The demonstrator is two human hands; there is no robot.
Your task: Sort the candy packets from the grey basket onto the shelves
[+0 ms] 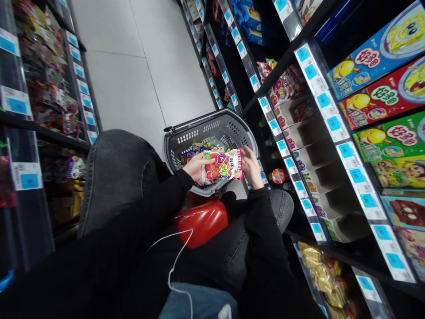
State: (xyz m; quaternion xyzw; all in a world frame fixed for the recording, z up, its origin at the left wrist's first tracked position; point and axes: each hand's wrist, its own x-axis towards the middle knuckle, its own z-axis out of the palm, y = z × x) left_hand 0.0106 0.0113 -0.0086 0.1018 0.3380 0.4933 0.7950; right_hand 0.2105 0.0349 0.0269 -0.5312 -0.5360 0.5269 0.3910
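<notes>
A red and white packet of gummy candy (pixel 222 165), with strawberries printed on it, lies face up above the shopping basket. My left hand (pixel 195 166) grips its left end between thumb and fingers. At the packet's right end, my right hand (pixel 251 168) has its fingers loosely bent and apart, close against the pink edge; whether they touch it is hard to tell. Below is the grey plastic basket (pixel 237 126), with several colourful snack packets (pixel 202 148) inside, partly hidden by the held packet and my hands.
Shelves with blue-and-white price tags (pixel 332 122) rise on the right, holding boxes (pixel 375 57), candy bags (pixel 282 88) and cardboard trays (pixel 318 164). Bagged sweets (pixel 49 84) fill the left shelves. A glossy red object (pixel 202 223) and a white cable (pixel 171 270) are near my lap.
</notes>
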